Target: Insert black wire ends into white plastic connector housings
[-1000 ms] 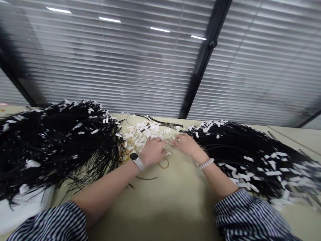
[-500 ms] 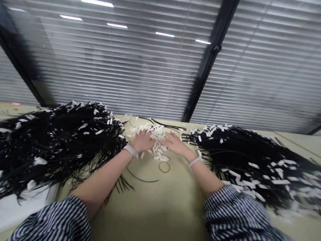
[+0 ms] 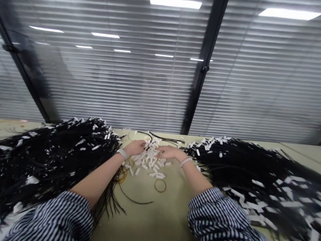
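Observation:
Between the two dark bundles lies a loose heap of small white pieces, short and tube-like. My left hand rests at the heap's upper left edge, its fingers curled in; whatever may be between them is too small to make out. From the other side my right hand reaches over the pieces with fingers extended and partly bent, touching the heap. Below the pile a tan rubber band lies flat on the table. Several black cables run along the table behind the heap.
A large bundle of black cables with white ends covers the table's left side. Another such bundle spreads over the right. Yellowish bands lie beside my left wrist. Window blinds rise behind the table.
My hands were flatter, with fingers spread over the pieces; now the left fingers are curled and the right hand is turned inward. White pieces are spread differently. The view has tilted up.

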`<state>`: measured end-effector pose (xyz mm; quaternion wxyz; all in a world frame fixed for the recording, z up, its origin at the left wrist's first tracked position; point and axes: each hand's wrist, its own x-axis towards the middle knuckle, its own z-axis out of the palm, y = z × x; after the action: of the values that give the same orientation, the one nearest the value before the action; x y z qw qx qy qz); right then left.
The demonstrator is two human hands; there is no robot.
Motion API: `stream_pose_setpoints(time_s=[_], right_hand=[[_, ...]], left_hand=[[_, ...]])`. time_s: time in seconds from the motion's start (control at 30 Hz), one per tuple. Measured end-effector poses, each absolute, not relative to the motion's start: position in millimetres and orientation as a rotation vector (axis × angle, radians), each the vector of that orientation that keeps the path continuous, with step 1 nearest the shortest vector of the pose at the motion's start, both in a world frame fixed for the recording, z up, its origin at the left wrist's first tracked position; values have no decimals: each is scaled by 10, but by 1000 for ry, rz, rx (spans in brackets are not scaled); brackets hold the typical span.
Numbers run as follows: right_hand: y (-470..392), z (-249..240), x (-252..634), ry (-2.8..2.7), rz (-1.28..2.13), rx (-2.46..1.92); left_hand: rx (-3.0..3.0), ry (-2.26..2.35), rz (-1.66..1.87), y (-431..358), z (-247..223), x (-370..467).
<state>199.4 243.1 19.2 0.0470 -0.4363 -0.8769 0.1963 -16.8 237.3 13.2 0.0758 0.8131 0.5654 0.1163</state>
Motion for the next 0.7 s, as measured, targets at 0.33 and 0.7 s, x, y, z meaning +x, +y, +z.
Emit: stream_pose_setpoints(time_s=[0.33,0.7], right_hand=[[2485,65,1913,-2481,420,-1374],[2788,88,1859,-2444,318,-1356]], left_hand=[[2422,1709,388,2556,46,-126],[2436,1774,330,2835,182,-169]])
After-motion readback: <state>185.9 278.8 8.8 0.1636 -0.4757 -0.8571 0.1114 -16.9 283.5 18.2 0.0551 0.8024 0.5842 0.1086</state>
